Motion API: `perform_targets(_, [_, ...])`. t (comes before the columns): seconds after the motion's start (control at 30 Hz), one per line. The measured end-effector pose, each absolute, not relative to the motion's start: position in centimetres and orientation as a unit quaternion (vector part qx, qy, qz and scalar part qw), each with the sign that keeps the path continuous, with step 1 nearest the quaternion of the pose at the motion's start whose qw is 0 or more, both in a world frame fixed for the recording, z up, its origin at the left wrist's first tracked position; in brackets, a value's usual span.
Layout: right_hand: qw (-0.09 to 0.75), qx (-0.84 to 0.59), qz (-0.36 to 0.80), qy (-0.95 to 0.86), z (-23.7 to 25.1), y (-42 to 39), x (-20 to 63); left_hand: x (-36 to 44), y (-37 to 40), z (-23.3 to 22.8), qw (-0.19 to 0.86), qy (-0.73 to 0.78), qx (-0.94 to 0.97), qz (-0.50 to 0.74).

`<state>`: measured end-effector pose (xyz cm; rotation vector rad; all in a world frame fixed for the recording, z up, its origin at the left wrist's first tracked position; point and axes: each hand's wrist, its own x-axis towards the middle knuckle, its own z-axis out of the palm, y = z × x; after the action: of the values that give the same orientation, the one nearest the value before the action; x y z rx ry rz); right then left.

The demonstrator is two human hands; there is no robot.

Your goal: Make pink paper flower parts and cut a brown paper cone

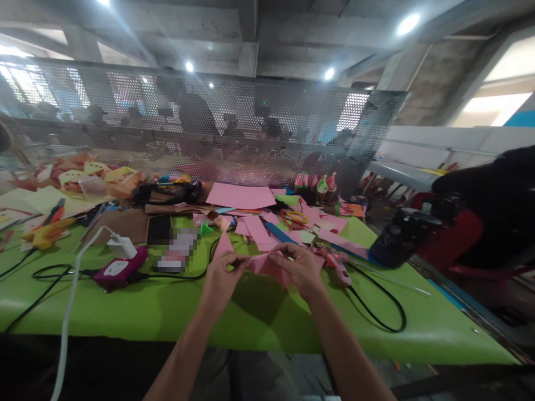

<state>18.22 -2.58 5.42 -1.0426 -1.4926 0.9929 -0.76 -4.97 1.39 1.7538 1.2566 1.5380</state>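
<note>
A piece of pink paper (267, 266) is stretched between my two hands, a little above the green table (175, 312). My left hand (223, 275) pinches its left end between thumb and fingers. At the other end my right hand (297, 268) grips the upper edge, thumb and fingers pressed together. The sheet looks bent or folded, and its lower part hangs down between the hands. Just right of my right hand lies a pink glue gun (339, 267) with a small red light and a black cord. More pink paper strips (259, 233) lie behind my hands.
A purple power strip (119, 273) with a white charger (122, 247), two phones and cords lie to the left. A yellow glue gun (48, 234) is farther left. A black bottle (401, 236) stands at the right edge. Scissors (297, 218) and paper scraps crowd the back before a perforated metal screen (251, 122).
</note>
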Motion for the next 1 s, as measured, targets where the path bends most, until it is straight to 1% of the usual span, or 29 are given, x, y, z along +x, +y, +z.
perform_targets(0.2, [0.505,-0.441,0.401,-0.624,5.4,-2.5,18.3,-0.8,-4.8,1.0,0.237,0.464,0.647,0.557])
perform_targets(0.43, [0.48,-0.426,0.34,-0.687,5.1,-2.5,18.6,-0.8,-4.9,1.1,0.171,0.466,0.673,0.549])
perform_targets(0.5, [0.465,-0.426,0.276,-0.726,5.2,-2.6,18.7,-0.8,-5.0,1.2,0.157,0.467,0.673,0.552])
perform_targets(0.63, [0.402,-0.433,0.093,-0.801,6.2,-3.1,18.7,-0.6,-5.1,1.3,0.136,0.466,0.671,0.56])
perform_targets(0.7, [0.374,-0.427,0.053,-0.822,6.9,-3.4,18.4,-0.6,-5.1,1.3,0.128,0.46,0.67,0.568])
perform_targets(0.77, [0.356,-0.419,0.042,-0.834,7.6,-3.6,18.0,-0.6,-5.1,1.4,0.122,0.454,0.669,0.575])
perform_targets(0.87, [0.339,-0.416,0.058,-0.842,8.2,-3.6,17.3,-0.6,-5.3,1.6,0.125,0.45,0.675,0.571])
perform_targets(1.0, [0.356,-0.421,0.102,-0.828,7.9,-3.2,17.0,-0.6,-5.3,1.7,0.157,0.441,0.674,0.571])
